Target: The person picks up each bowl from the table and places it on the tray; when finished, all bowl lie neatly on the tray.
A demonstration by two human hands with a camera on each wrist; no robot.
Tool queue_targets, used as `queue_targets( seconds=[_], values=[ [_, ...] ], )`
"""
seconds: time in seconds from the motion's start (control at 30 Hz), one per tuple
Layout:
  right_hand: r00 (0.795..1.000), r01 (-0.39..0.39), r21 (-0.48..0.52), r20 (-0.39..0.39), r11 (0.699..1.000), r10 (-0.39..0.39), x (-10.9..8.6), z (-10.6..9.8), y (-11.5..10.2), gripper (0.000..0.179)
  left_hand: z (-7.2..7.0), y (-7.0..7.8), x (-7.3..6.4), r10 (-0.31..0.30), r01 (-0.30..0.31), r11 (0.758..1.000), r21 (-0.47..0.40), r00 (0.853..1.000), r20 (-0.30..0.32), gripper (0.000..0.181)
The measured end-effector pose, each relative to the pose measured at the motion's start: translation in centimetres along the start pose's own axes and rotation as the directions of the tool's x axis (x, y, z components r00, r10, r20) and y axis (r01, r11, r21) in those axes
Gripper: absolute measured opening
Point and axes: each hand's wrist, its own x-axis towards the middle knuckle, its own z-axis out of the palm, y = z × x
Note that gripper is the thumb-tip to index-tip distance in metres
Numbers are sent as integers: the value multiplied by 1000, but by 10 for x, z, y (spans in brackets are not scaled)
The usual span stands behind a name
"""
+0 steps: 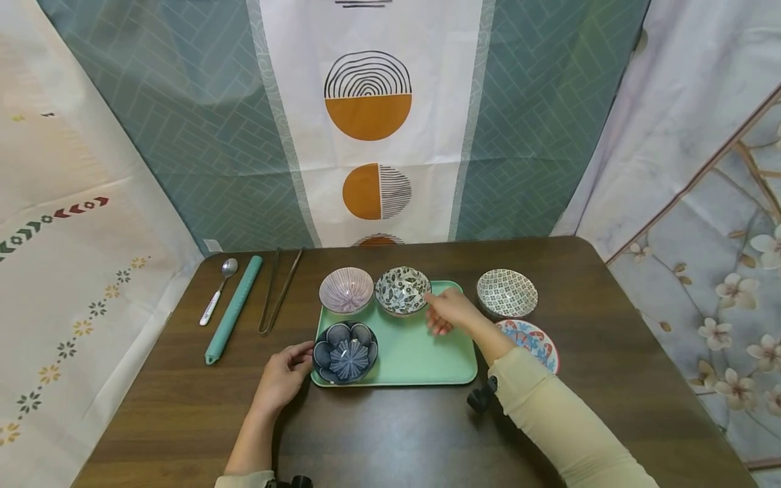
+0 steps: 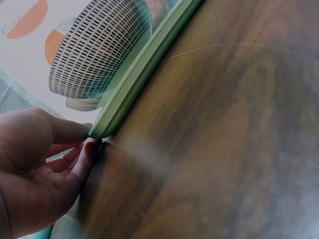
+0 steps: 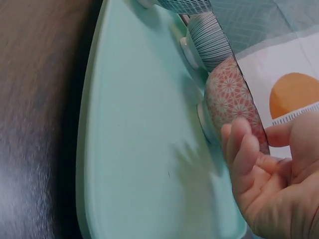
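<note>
My left hand (image 1: 287,371) pinches the left edge of a light green tray (image 1: 421,356) between thumb and fingers, beside a dark blue petal-patterned bowl (image 1: 345,352). The left wrist view shows that bowl's dashed outer wall (image 2: 94,52) above the tray rim. At the tray's back, my right hand (image 1: 450,312) holds the rim of a black-and-white floral bowl (image 1: 403,290), thumb at the rim and fingers by the outside. Its red, flower-patterned outside (image 3: 232,92) shows in the right wrist view. Left of it stands a purple-striped bowl (image 1: 346,290).
Right of the tray are a bowl with a small lattice pattern (image 1: 508,293) and a red-rimmed plate (image 1: 533,342), partly behind my right forearm. A spoon (image 1: 218,291), a teal stick (image 1: 234,310) and metal tongs (image 1: 281,291) lie at the table's back left.
</note>
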Motion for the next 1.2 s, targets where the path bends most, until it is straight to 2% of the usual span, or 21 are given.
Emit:
queue_targets(
  seconds=[0.07,0.2,0.5,0.87,1.2],
  values=[
    [999,-26,89,33,996,23,2,1,0,46,0,0,0,-1,1,1000,-5,1000,0,32],
    [998,-32,136,66,990,23,3,3,-1,44,1,1,0,-1,1,1000,-18,1000,3,32],
    [999,-29,47,23,998,28,-12,-12,-2,45,2,1,3,24,-24,1000,-11,1000,3,31],
    [997,-60,115,-35,992,65,-21,-24,5,45,-3,0,-1,35,-35,999,3,999,1,33],
    [993,-58,51,-102,997,63,-27,-35,9,44,-1,1,-1,24,-24,1000,7,1000,9,33]
  ],
)
